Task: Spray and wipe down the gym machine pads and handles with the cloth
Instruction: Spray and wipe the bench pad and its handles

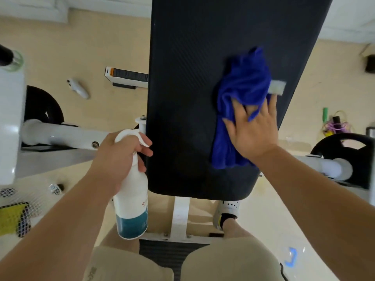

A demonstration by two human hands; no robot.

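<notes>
Head view, looking down: the right hand [253,130] lies flat with fingers spread and straight, pressing a bunched blue cloth [241,86] against the black pad [182,78] of the gym machine. Most of the cloth sticks out beyond the fingertips, and a fold trails under the palm toward the wrist. The left hand [119,157] is curled round the neck of a white spray bottle [132,199] with a teal band at its base. It holds the bottle upright just off the pad's left edge, well apart from the cloth, with the nozzle turned toward the pad. Beyond the left hand a white frame tube [60,136] runs to a black weight plate [40,106]. Another plate [345,147] sits past the right forearm.
</notes>
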